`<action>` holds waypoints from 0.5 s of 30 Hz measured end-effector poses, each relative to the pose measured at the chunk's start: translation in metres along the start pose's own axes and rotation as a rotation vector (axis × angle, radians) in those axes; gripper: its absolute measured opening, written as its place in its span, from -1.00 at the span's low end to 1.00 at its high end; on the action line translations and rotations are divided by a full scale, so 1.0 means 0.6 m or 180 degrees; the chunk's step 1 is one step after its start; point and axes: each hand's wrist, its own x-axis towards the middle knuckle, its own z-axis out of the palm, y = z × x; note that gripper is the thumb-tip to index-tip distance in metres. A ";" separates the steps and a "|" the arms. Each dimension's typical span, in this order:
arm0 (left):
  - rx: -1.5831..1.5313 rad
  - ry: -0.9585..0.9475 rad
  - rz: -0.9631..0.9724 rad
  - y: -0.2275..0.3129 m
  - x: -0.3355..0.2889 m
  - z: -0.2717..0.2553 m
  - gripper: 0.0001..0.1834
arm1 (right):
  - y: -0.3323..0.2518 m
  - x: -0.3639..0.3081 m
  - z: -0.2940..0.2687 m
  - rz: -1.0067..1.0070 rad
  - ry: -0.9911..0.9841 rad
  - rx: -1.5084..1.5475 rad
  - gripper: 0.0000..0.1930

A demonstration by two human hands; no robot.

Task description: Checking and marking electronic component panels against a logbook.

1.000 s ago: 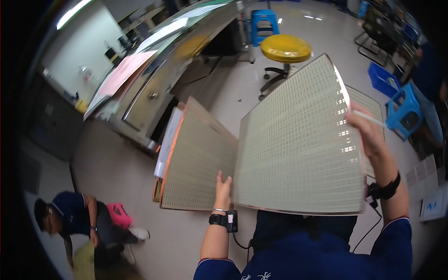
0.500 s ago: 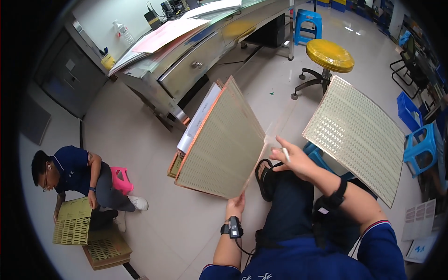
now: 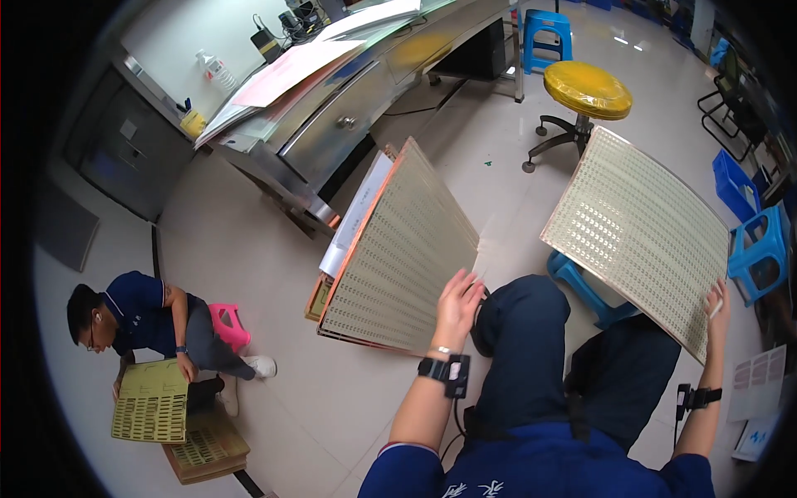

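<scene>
The right panel (image 3: 639, 232) is pale grey-green, patterned with rows of small marks; the left panel (image 3: 398, 257) repeats that, edged in copper-orange. The far wheeled stool (image 3: 587, 88) has a yellow seat; at left, an olive-yellow plate (image 3: 151, 400) bears dark slots.

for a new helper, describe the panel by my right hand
Right of the metal desk stands a yellow stool. Below it in view, a pale gridded panel lies over a blue stool, the right hand at its edge. It faces up; the desk-side panel stands on edge.
</scene>
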 end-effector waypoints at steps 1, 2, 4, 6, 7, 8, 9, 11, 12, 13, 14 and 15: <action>0.0361 -0.0348 -0.0111 0.006 0.007 0.046 -0.57 | 0.066 -0.003 -0.033 0.0024 0.0011 0.0009 -0.48; 0.0697 -0.0683 -0.0097 0.004 0.022 0.080 -0.59 | 0.115 -0.013 -0.061 -0.0176 0.0349 -0.0532 -0.51; 0.1064 -0.1070 -0.0143 -0.004 0.057 0.132 -0.60 | 0.151 -0.039 -0.072 -0.0313 0.0738 -0.1099 -0.53; 0.2267 -0.1093 0.0202 -0.025 0.086 0.176 -0.61 | 0.148 -0.073 -0.055 0.0682 0.0589 -0.1676 -0.57; 0.2480 -0.1100 0.0241 -0.039 0.099 0.193 -0.59 | 0.157 -0.085 -0.053 0.0538 0.0560 -0.1331 -0.58; 0.2696 -0.1119 0.0280 -0.046 0.112 0.207 -0.57 | 0.168 -0.094 -0.046 0.0393 0.0541 -0.0992 -0.59; 0.2805 -0.1114 0.0095 -0.051 0.115 0.225 -0.55 | 0.172 -0.102 -0.034 0.0183 0.0610 -0.0997 -0.59; 0.2992 -0.1117 -0.0078 -0.054 0.124 0.240 -0.52 | 0.135 -0.112 -0.009 0.0026 0.0663 -0.0860 -0.59; 0.3059 -0.1149 -0.0074 -0.054 0.131 0.239 -0.51 | 0.109 -0.116 0.006 0.0080 0.0674 -0.0721 -0.59; 0.3296 -0.1131 0.0088 -0.056 0.134 0.245 -0.52 | 0.094 -0.120 0.006 0.0141 0.0748 -0.0755 -0.59; 0.3534 -0.1103 0.0258 -0.057 0.137 0.248 -0.54 | 0.084 -0.122 0.006 0.0198 0.0750 -0.0660 -0.60; 0.3872 -0.1187 0.0473 -0.055 0.140 0.249 -0.55 | 0.074 -0.125 0.004 0.0254 0.0751 -0.0568 -0.60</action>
